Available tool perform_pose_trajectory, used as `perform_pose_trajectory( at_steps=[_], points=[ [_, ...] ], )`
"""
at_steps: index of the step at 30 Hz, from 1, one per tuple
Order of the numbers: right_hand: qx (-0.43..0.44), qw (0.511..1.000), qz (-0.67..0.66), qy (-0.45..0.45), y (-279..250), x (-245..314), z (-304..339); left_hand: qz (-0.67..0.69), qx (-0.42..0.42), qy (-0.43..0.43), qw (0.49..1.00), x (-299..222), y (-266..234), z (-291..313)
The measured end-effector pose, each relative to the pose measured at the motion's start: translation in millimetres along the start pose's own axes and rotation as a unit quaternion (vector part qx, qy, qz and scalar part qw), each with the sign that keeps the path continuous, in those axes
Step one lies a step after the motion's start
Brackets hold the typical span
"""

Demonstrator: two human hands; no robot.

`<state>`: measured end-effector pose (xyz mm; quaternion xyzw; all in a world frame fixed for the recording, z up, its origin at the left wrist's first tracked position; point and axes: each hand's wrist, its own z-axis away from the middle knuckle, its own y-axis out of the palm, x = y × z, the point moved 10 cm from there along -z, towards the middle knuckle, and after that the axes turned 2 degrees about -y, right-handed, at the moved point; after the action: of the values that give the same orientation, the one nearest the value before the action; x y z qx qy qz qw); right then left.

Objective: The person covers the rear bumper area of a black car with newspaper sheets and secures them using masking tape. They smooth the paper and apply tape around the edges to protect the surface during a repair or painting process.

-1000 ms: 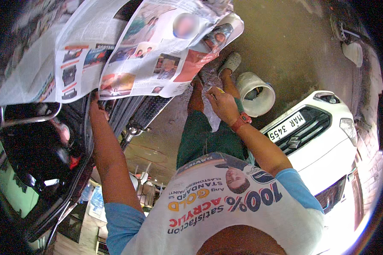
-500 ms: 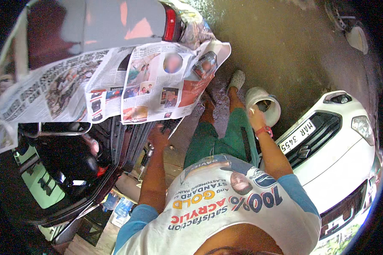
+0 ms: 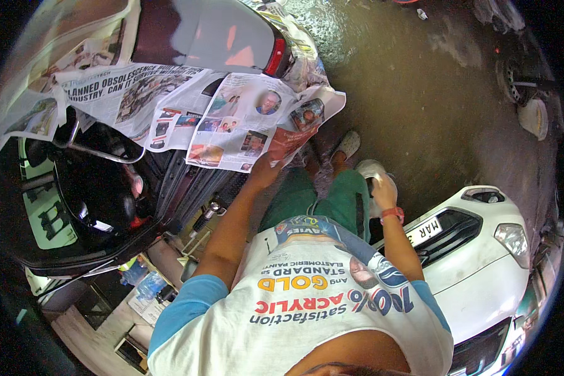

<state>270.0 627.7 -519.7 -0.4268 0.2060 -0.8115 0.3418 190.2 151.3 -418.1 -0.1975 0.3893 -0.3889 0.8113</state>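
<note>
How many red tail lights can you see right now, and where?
1: the red tail light at the corner of the shiny vehicle panel, above the newspaper with the left hand at its lower edge. Newspaper may hide others.

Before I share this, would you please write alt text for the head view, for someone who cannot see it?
A person's left hand is at the lower edge of newspaper sheets covering part of a vehicle with a red taillight, while the right hand is at a white bucket. A white car stands at right.
</note>
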Motion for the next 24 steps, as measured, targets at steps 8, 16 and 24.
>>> perform_pose_trajectory(
  at_steps=[8, 16, 24],
  points=[
    [0.275, 0.939, -0.156, -0.13, 18, 296, -1, 0.327, 0.051, -0.004, 0.944, -91, 35, 13],
    [0.455, 0.864, -0.203, -0.073, 90, 354, 15, 0.312, -0.141, 0.004, 0.94, -28, -60, 41],
    [0.134, 0.851, 0.12, -0.494, 65, 481, 66, 0.283, -0.463, -0.188, 0.818, 185, -113, 52]
  ],
)
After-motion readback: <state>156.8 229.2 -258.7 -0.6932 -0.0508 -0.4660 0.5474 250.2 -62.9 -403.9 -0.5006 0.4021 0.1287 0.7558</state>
